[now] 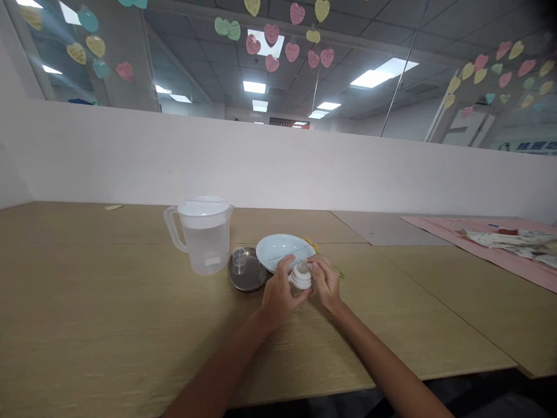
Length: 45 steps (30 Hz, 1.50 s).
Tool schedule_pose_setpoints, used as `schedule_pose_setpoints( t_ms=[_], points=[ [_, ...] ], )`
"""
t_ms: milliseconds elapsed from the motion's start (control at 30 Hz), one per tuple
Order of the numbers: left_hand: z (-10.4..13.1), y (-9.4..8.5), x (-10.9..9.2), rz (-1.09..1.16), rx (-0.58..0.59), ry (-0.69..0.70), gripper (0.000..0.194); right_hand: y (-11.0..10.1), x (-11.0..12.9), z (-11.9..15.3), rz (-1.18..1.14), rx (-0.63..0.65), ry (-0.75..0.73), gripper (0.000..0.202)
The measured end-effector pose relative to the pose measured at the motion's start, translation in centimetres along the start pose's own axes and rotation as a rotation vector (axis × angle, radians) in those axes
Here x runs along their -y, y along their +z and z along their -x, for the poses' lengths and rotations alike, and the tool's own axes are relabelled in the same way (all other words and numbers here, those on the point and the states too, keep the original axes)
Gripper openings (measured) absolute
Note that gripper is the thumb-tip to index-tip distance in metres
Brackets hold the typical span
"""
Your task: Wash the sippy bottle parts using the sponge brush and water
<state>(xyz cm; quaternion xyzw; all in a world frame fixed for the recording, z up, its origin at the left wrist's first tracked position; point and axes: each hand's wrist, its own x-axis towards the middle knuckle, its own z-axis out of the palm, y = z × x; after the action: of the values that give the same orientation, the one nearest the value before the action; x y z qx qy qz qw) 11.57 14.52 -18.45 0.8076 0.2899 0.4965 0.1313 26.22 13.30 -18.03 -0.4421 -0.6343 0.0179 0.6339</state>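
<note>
A small baby bottle (301, 277) with a white ring collar and a clear nipple stands upright between my hands, in front of a pale blue bowl (278, 247). My left hand (278, 296) is wrapped round the bottle's left side, thumb at its front. My right hand (325, 281) is at the bottle's right side with fingers bent near the nipple; whether it grips the bottle or something small is too small to tell. Left of the bowl, a dark metal plate (248, 278) holds a small clear cap (239, 256). The bottle's lower part is partly hidden by my fingers.
A clear lidded pitcher (208, 238) stands left of the plate. Something thin and yellow-green (340, 273) lies behind my right hand. At the far right, a pink cloth (452, 229) bears whitish fabric (517, 241). A white wall (278, 168) rises behind the wooden table (108, 325).
</note>
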Motion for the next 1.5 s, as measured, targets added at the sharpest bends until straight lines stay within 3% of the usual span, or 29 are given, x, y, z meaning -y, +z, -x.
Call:
schedule_pose_setpoints(
  t_ms=[167,267,567,800,1033,1200,1333,1500],
  points=[
    [0.0,0.0,0.5,0.008,0.009,-0.036,0.069,0.1,-0.2,0.4,0.043,-0.063,-0.034,0.023],
    [0.0,-0.1,0.7,0.028,0.027,-0.026,0.064,0.0,-0.1,0.4,0.051,-0.038,-0.059,0.017],
    [-0.7,-1.1,0.9,0.155,0.141,-0.089,0.071,0.2,0.2,-0.3,-0.113,0.303,-0.04,0.029],
    [-0.7,-0.9,1.1,0.156,0.122,-0.1,0.07,1.0,-0.4,0.3,0.123,0.103,0.043,0.027],
    [-0.7,-0.8,1.1,0.188,0.122,-0.068,0.065,0.4,-0.1,-0.1,-0.011,0.308,-0.051,0.029],
    [-0.6,-0.6,1.3,0.173,0.121,-0.098,0.068,1.1,-0.2,0.5,0.042,0.201,0.082,0.026],
    [-0.5,-0.9,1.3,0.05,0.142,-0.029,0.066,1.6,-0.5,0.8,0.034,0.166,0.069,0.026],
    [-0.8,-2.7,2.5,-0.114,0.18,0.303,0.063,1.6,-0.7,1.0,0.08,0.181,-0.001,0.026]
  ],
)
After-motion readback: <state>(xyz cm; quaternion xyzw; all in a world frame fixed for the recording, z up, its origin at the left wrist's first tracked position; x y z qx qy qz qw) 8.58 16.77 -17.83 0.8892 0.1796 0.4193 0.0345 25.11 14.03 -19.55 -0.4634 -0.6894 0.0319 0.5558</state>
